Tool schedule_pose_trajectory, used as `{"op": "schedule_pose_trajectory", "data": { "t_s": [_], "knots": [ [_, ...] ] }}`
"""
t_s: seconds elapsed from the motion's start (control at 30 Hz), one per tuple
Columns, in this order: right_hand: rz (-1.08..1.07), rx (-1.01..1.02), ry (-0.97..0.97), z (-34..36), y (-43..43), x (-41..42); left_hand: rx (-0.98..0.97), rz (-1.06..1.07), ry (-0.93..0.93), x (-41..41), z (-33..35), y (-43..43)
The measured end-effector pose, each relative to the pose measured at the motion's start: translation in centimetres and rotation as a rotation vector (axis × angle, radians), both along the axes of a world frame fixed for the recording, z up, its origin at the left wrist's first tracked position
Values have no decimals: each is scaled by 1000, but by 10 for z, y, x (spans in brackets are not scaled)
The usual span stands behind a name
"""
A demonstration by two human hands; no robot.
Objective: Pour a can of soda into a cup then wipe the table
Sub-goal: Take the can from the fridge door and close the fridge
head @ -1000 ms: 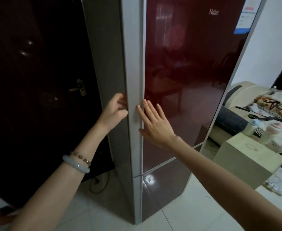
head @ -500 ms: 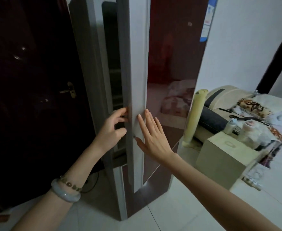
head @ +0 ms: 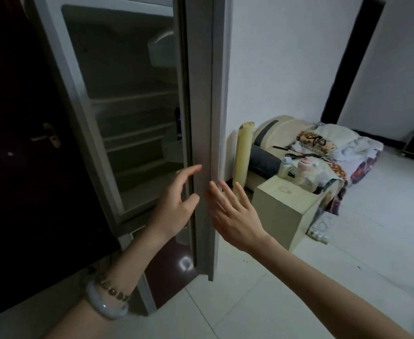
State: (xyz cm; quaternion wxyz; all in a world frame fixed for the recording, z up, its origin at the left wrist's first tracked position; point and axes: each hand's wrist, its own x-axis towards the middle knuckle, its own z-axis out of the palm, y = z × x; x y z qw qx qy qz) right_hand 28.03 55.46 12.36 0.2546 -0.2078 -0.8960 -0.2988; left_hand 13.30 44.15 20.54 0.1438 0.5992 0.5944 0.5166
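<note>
Beside the open fridge door (head: 201, 94), left hand (head: 174, 209) and right hand (head: 235, 214) spread, gripping nothing. No can in hand; pouring, wiping not yet begun.

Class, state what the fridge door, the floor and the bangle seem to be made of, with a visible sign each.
Door: likely painted metal or plastic, smooth matte grey edge.
Floor: glazed tile, glossy, with grout lines.
Bangle: perhaps jade or glass, milky and translucent.

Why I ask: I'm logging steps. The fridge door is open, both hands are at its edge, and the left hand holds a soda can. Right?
No. The head view shows the fridge door open, with the right hand and left hand at its edge, but the left hand holds nothing.
</note>
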Motion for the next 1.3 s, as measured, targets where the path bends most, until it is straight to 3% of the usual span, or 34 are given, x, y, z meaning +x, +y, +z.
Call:
{"op": "schedule_pose_trajectory", "data": {
  "t_s": [0.13,0.37,0.63,0.83,0.93,1.13,1.3],
  "knots": [
    [-137,-25,31,4,2,43,71,191,269,14,-17,14],
    [-374,-121,33,4,22,105,-85,324,430,29,-24,66],
    [-533,-257,129,8,65,157,-24,202,752,57,-9,137],
    [-580,-517,176,7,112,190,81,80,715,96,-19,192],
    [-509,-697,350,6,137,198,172,32,722,111,-17,223],
    [-195,-1130,964,19,192,213,287,-25,781,143,-11,287],
    [-204,-1132,1218,27,259,235,345,-22,799,175,-11,340]
  ]
}}
